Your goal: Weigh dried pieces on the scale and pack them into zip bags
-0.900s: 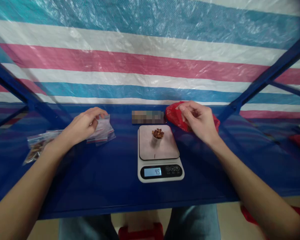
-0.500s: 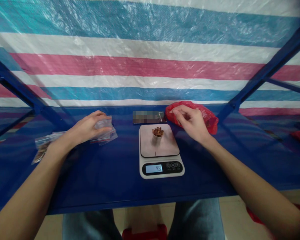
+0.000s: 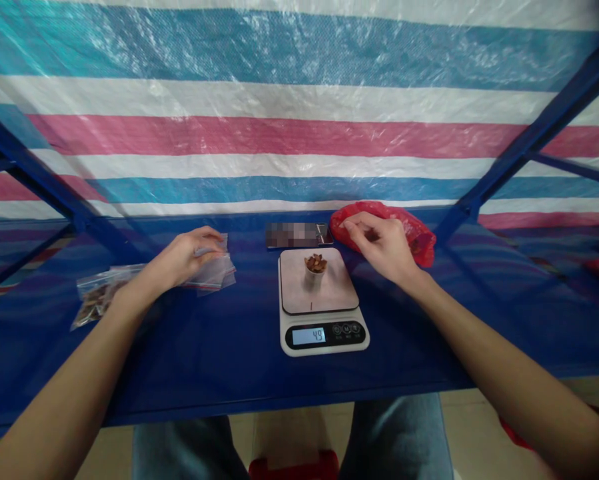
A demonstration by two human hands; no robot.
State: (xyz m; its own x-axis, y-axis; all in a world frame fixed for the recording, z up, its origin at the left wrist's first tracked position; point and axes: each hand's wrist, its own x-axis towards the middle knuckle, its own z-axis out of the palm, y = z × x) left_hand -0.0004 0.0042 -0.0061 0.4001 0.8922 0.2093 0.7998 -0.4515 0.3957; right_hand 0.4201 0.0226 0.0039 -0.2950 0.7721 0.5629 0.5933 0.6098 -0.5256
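Head view: the right hand [image 3: 383,241] has edged toward the scale [image 3: 336,290], fingertips narrowed over the red bag [image 3: 420,241], any pinch too small to tell; its display [image 3: 309,335] holds at 4.9, so the load seems unchanged. The left hand [image 3: 186,256] grips clear bags [image 3: 218,270], well left of the filled cup [image 3: 313,275] on the scale

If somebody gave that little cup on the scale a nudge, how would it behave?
The small cup would probably tip fairly easily, since it stands on a small base. The brown pieces heaped above its rim would likely spill loose. It would probably feel light, judging by its small size; the scale shows 4.9, though I can't read a unit.
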